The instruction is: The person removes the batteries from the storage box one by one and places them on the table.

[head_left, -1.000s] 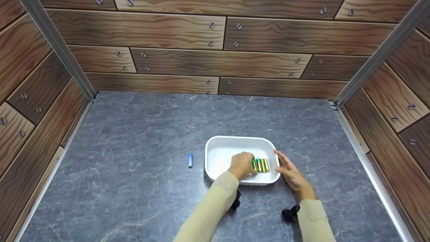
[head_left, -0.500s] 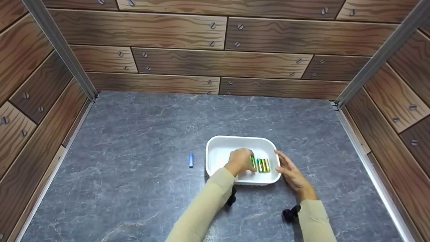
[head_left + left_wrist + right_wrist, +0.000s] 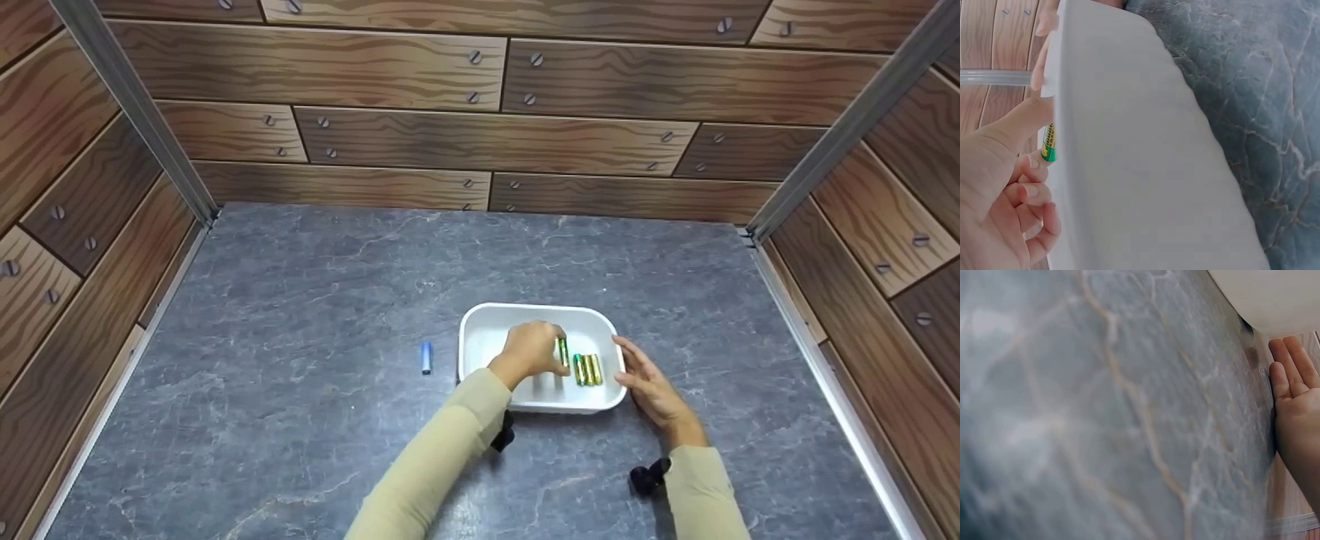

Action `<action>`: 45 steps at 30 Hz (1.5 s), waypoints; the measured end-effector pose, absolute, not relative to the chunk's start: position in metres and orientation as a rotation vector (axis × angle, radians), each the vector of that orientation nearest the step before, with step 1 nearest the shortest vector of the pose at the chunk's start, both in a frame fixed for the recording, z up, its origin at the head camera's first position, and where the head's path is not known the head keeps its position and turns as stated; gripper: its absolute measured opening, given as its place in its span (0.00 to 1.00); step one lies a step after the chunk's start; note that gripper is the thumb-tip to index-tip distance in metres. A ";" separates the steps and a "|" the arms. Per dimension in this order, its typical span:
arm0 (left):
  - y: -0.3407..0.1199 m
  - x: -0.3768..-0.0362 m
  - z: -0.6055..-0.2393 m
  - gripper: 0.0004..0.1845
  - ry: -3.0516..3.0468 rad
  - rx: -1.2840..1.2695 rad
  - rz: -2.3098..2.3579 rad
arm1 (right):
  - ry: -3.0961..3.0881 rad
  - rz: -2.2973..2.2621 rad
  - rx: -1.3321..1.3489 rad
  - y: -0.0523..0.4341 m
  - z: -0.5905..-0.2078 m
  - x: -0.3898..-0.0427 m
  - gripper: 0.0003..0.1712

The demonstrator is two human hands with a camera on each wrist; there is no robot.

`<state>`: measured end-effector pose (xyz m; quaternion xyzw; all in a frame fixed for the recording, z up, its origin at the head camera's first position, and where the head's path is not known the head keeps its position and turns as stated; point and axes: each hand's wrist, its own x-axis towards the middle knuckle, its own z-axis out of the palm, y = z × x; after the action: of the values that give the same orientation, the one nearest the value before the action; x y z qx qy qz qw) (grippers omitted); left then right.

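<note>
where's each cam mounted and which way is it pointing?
Head: worn on the head, looks forward and down at the white tray; both sleeves, left hand and right hand show.
Left wrist: looks along the tray wall; fingers pinch a green battery.
Right wrist: looks across the grey tabletop; straight fingers show.
Shared: tray and battery, head and left wrist.

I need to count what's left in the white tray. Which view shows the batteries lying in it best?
The head view: the green batteries lie together in the white tray. The left wrist view shows only the one the left hand pinches; the right wrist view shows none.
</note>
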<state>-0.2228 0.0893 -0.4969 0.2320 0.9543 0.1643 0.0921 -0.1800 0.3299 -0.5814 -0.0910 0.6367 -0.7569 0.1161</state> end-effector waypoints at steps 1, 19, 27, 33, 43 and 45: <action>0.089 -0.223 -0.496 0.32 2.836 0.696 0.486 | 1.862 -2.218 -0.272 0.330 -0.582 -0.180 0.33; 0.063 -0.218 -0.484 0.32 2.836 0.767 0.588 | 1.883 -2.216 -0.247 0.330 -0.578 -0.181 0.34; 0.044 -0.212 -0.482 0.31 2.868 0.783 0.635 | 1.928 -2.184 -0.171 0.329 -0.575 -0.180 0.36; 0.028 -0.207 -0.485 0.30 2.865 0.791 0.702 | 1.948 -2.175 -0.087 0.327 -0.576 -0.177 0.37; -0.002 -0.200 -0.486 0.29 2.838 0.777 0.847 | 1.933 -2.190 -0.136 0.328 -0.576 -0.179 0.37; -0.008 -0.199 -0.485 0.29 2.842 0.773 0.857 | 1.922 -2.195 -0.152 0.328 -0.576 -0.179 0.36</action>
<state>-0.1989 -0.0078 -0.4855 0.2517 0.9259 0.2793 0.0370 -0.1789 0.3279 -0.5764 -0.0519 0.6539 -0.7467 0.1098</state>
